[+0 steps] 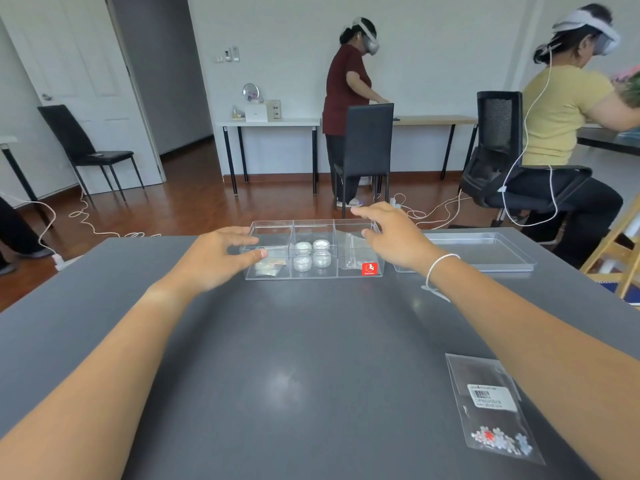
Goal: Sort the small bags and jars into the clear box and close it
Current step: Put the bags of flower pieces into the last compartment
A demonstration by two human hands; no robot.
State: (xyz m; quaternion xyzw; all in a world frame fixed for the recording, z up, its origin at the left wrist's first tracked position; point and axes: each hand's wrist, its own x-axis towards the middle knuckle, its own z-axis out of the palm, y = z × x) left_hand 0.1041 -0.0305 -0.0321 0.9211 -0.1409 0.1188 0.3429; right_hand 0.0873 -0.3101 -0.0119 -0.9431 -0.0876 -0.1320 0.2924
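A clear box [313, 274] with three compartments stands at the far edge of the grey table. Several small round jars [312, 255] fill its middle compartment. Small bags [270, 266] lie in the left one, and a clear bag [351, 242] rests in the right one by a red sticker [369, 268]. My left hand [221, 258] is spread over the box's left end, thumb at the front rim. My right hand [391, 233] reaches over the right end, fingers apart, touching the clear bag. One more bag with small pieces and a barcode label [491, 407] lies near me on the right.
The box's clear lid [485, 252] lies flat on the table to the right of the box. Beyond the table are chairs, cables on the wooden floor, and two people wearing headsets at other tables.
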